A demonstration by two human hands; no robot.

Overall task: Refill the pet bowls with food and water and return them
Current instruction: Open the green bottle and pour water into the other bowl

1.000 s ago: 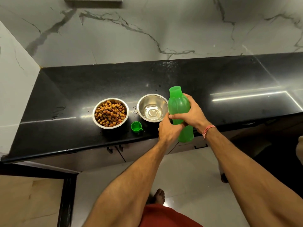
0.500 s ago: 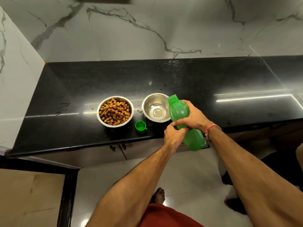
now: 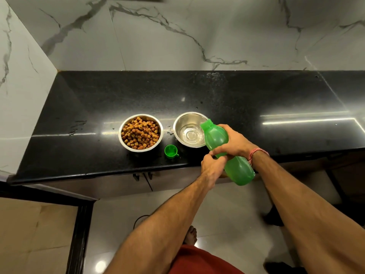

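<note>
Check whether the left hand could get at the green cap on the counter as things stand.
Probably yes. The green cap lies alone on the counter in front of the two bowls, with nothing between it and the left hand. But that hand touches the green bottle, so it must let go first.

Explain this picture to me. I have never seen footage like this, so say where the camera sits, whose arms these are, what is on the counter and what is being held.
There is no machine here. The camera is worn on a person's head and looks forward and down, so the two bare arms coming up from the bottom are that person's own.

On the black counter stand two steel bowls side by side. The left bowl is full of brown kibble. The right bowl holds a little clear water. A small green cap lies in front of them, near the counter's edge.

The right hand grips a green bottle, tilted with its open mouth over the rim of the right bowl. The left hand holds the bottle lower down, steadying it.
</note>
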